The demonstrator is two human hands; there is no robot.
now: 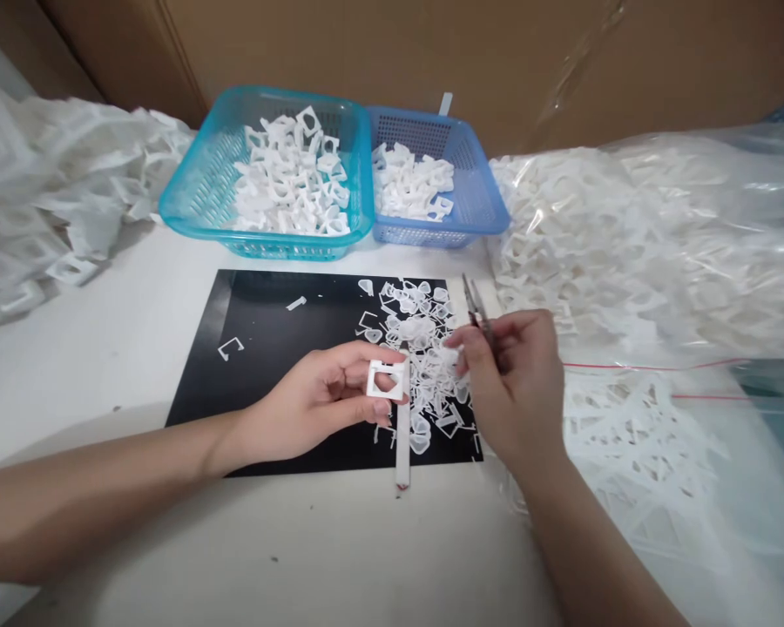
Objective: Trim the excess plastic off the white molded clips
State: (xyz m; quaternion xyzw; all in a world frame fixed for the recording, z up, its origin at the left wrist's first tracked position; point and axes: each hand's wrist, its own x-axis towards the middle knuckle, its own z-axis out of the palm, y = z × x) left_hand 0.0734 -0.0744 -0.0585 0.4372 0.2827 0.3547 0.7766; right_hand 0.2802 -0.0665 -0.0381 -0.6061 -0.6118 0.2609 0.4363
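Thumb and fingers of my left hand (327, 392) are closed on a small white square plastic part (372, 383) with an opening through its middle. My right hand (516, 383) grips a pair of metal tweezers (476, 305), their tips pointing up and away. Below both hands lies a black mat (267, 374). Its right side carries a heap of thin white plastic scraps (431, 366), some looped, some angular. Just right of the held part, a slim white stick-like tool (402, 444) with a dark tip reaches past the mat's near edge.
Behind the mat stand a turquoise basket (196, 196) and a blue basket (480, 187), both holding white parts. Clear plastic bags with white parts (594, 235) lie at right, above a zip bag (633, 453) of white pieces. More white parts (71, 192) are piled at left.
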